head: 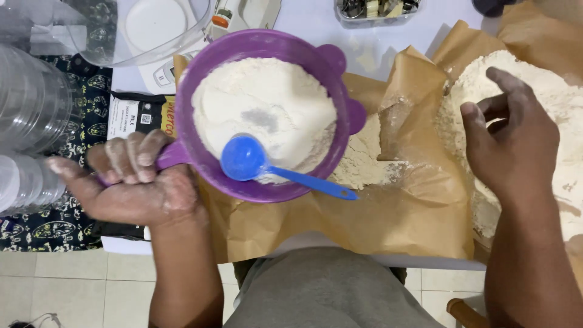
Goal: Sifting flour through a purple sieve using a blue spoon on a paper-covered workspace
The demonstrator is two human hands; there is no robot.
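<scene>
White surface (316, 18) under creased brown paper (364, 225): left hand (130, 179) fists the flour-filled round purple plastic sieve's (267, 112) handle, holding it above the paper; right of it, right hand (510, 143), loosely spread, rests on the loose flour heap (546, 103).

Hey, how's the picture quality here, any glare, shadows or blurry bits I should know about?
Head view: even, soft light; the purple sieve and blue scoop are sharp. The flour in the sieve shows a faint grey shadow patch. The left hand on the sieve handle is sharp, the right hand over the flour pile slightly soft. Clear plastic containers at left catch glare.
</scene>
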